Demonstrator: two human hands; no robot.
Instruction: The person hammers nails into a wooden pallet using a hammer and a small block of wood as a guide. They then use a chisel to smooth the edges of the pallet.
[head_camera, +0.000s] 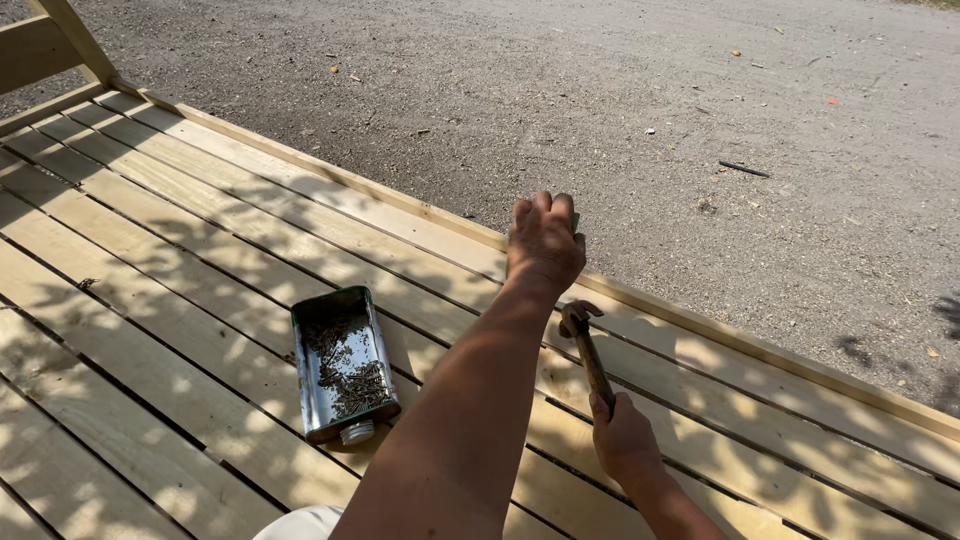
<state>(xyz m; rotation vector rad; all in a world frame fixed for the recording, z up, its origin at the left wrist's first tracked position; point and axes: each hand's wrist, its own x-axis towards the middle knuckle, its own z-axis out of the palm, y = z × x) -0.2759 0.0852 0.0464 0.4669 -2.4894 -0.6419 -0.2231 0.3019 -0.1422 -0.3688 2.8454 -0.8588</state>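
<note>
While the left hand (545, 243) presses fingers down on the deck's edge board (700, 325), nailing seems underway.
The right hand (624, 440) grips a hammer (588, 350) just behind; a tin of nails (343, 362) lies mid-deck. Next needs a steady, aimed strike.

a cut-open metal can (343, 364) of nails on the wooden deck (150, 260), gravel ground (650, 110) beyond.
</note>
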